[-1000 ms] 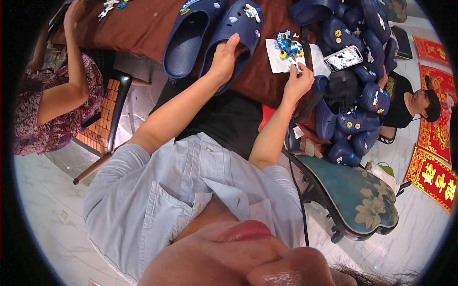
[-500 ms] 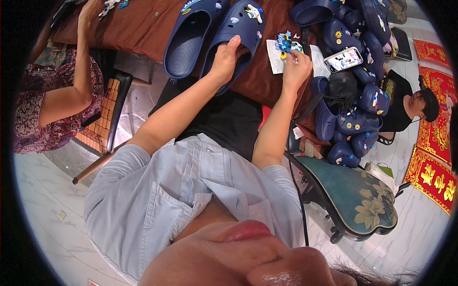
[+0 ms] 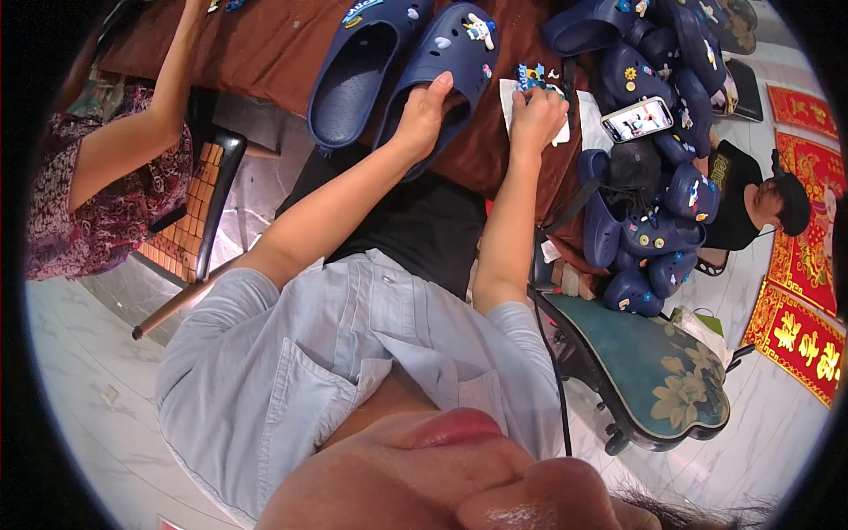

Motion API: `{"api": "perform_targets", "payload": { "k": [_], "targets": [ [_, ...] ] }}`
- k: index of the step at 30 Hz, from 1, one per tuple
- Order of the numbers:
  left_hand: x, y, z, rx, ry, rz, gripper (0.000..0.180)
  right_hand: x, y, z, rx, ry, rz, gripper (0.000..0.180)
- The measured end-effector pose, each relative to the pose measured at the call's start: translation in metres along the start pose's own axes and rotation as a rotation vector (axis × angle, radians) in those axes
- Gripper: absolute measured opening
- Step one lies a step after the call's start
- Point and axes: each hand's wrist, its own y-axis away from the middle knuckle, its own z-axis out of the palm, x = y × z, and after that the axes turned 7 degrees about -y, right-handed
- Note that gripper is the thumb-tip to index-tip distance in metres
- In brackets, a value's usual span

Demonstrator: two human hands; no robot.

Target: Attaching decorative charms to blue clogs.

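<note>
My left hand (image 3: 424, 110) grips the heel end of a navy clog (image 3: 455, 53) that lies on the brown table (image 3: 274, 44); the clog carries small charms on its toe. A second navy clog (image 3: 358, 66) lies beside it on the left. My right hand (image 3: 537, 115) rests with curled fingers on a white sheet (image 3: 512, 93) that holds small blue charms (image 3: 530, 72); whether it pinches one I cannot tell.
A heap of navy clogs (image 3: 658, 203) with a phone (image 3: 634, 119) on top stands at the right. A teal floral chair (image 3: 654, 371) is below it. Another person's arm (image 3: 132, 132) reaches onto the table at left; someone sits at far right by red mats (image 3: 799, 336).
My right hand has moved up from the table's edge onto the white sheet with the charms. My left hand has stayed on the clog's heel.
</note>
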Motion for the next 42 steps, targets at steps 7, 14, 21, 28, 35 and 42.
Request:
{"api": "perform_targets", "payload": {
  "k": [7,14,21,28,35,42],
  "targets": [
    [-0.001,0.002,0.000,-0.004,0.012,-0.014,0.055,0.004,0.005,-0.001,0.008,0.019,-0.061,0.013],
    [-0.006,0.001,-0.005,0.018,0.017,-0.033,0.051,-0.039,0.024,-0.046,0.104,-0.743,0.171,0.009],
    [-0.001,0.002,-0.001,0.071,-0.018,-0.052,0.046,-0.091,0.031,-0.051,0.092,-0.790,0.226,0.012],
    [0.004,0.004,0.003,0.065,-0.021,-0.044,0.044,-0.086,0.030,-0.047,0.151,-0.763,0.007,0.020],
    [0.001,0.004,0.004,0.073,-0.007,-0.054,0.043,-0.084,0.028,-0.044,0.098,-0.982,0.131,0.011],
    [0.002,0.003,0.002,0.049,-0.033,-0.054,0.041,-0.087,0.034,-0.039,0.125,-1.060,0.239,0.012]
  ]
}}
